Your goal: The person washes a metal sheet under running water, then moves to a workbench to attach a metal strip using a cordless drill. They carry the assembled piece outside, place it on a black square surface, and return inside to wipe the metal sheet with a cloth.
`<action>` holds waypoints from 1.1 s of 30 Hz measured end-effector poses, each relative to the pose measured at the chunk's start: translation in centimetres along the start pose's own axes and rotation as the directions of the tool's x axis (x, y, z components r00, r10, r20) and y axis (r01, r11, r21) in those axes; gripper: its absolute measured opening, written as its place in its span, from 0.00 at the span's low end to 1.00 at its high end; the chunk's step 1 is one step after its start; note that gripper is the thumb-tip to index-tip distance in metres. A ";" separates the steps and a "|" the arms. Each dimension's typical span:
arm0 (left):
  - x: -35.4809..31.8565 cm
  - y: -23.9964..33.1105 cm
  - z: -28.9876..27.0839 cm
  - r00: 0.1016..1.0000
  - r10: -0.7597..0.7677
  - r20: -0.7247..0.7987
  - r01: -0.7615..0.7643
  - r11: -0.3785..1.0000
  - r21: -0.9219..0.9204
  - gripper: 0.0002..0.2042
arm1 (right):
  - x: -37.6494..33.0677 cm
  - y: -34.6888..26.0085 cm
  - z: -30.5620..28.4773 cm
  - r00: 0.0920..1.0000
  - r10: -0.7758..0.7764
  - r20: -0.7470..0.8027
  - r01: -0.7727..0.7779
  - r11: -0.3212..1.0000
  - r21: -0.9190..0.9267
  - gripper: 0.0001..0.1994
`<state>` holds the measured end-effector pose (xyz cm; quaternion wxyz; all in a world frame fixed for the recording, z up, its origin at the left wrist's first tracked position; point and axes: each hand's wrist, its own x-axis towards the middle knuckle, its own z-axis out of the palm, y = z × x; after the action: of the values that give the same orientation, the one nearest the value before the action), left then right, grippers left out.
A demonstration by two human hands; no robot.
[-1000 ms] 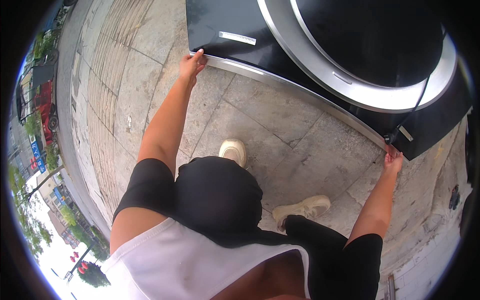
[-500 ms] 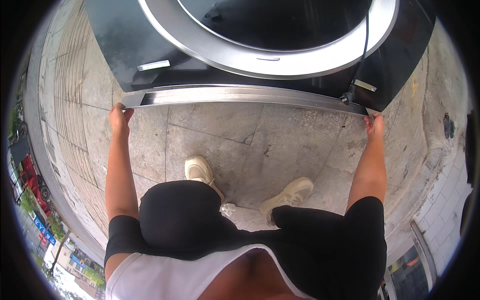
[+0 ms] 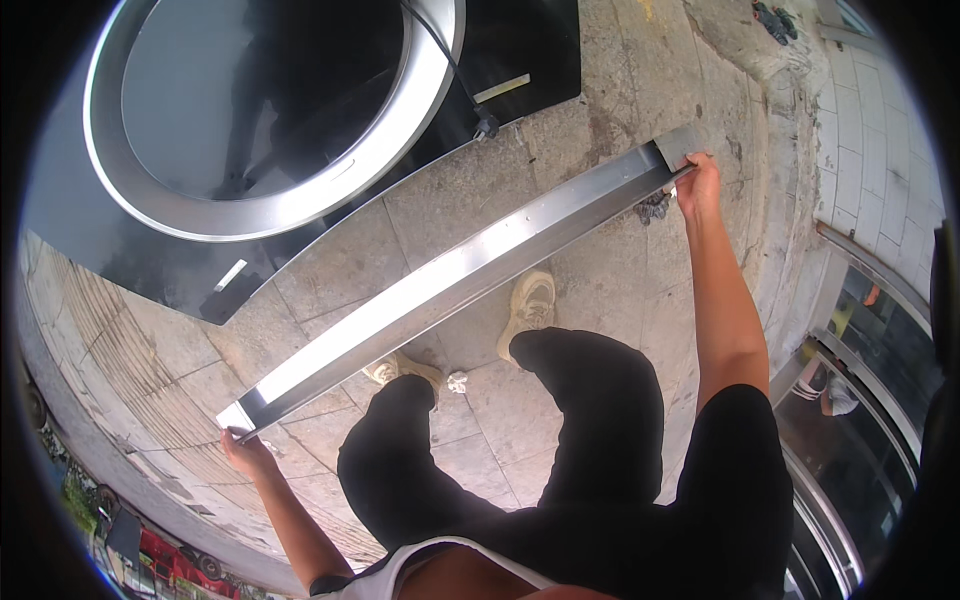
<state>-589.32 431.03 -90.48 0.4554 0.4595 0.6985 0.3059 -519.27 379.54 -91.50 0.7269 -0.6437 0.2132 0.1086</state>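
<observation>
A long silver metal channel with folded edges slants across the view, held up off the ground between my hands. At its lower-left end, my left hand has its fingers closed on the edge. My right hand grips the upper-right end, thumb over the rim. Beyond the channel, apart from it, lies a black glossy panel with a broad silver ring set in it. A black power cord with a plug hangs over the ring and the panel's edge.
Grey paving slabs lie under my light shoes. A crumpled white scrap is on the ground between them. To the right are a white tiled wall and a metal-framed glass door. A red vehicle shows far left.
The channel has come away from beside the black panel and swung, its right end farther out and its left end closer to me. My view has turned right; both hands keep their grip.
</observation>
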 end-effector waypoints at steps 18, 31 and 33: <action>-15.9 34.3 1.4 0.730 0.032 0.682 0.483 0.682 -0.549 0.14 | -56.9 -34.6 20.8 0.689 -0.608 0.395 0.217 0.693 0.688 0.37; -3.4 31.0 -22.2 0.715 -0.249 0.654 -0.057 0.911 0.409 0.17 | -71.3 -36.5 8.5 0.691 -0.714 0.112 0.645 0.679 0.352 0.32; 0.7 28.1 -30.0 0.815 -0.295 0.499 -0.117 0.759 0.640 0.12 | -73.4 -34.6 6.2 0.715 -0.697 0.062 0.664 0.703 0.254 0.32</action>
<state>-606.68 442.41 -55.01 0.4719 0.6215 0.6120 -0.1286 -568.27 389.08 -27.25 0.7942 -0.5844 -0.0863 -0.1423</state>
